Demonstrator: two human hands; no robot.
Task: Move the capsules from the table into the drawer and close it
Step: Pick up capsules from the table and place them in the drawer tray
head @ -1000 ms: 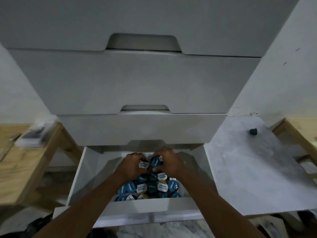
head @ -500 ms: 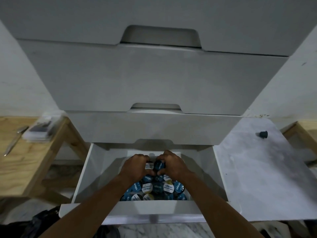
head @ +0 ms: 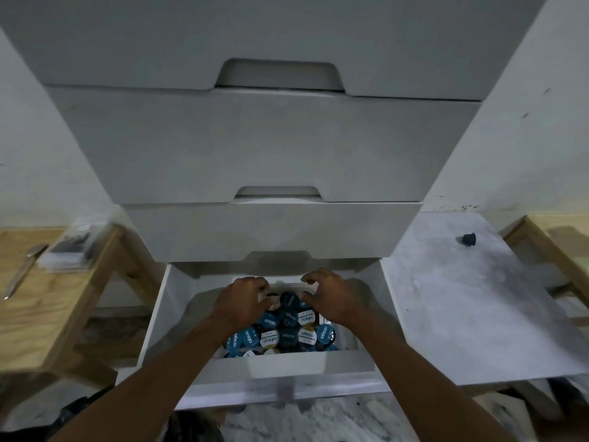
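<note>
Hovering open-fingered, both hands (head: 287, 301) spread over blue-lidded capsules (head: 283, 333) heaped in drawer (head: 153, 330).

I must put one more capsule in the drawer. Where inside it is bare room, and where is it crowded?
Bare floor shows along the open drawer left wall, beside the left hand, and near the right wall beyond the right hand. The middle is crowded: the capsules are heaped between both hands up to the front panel.
</note>
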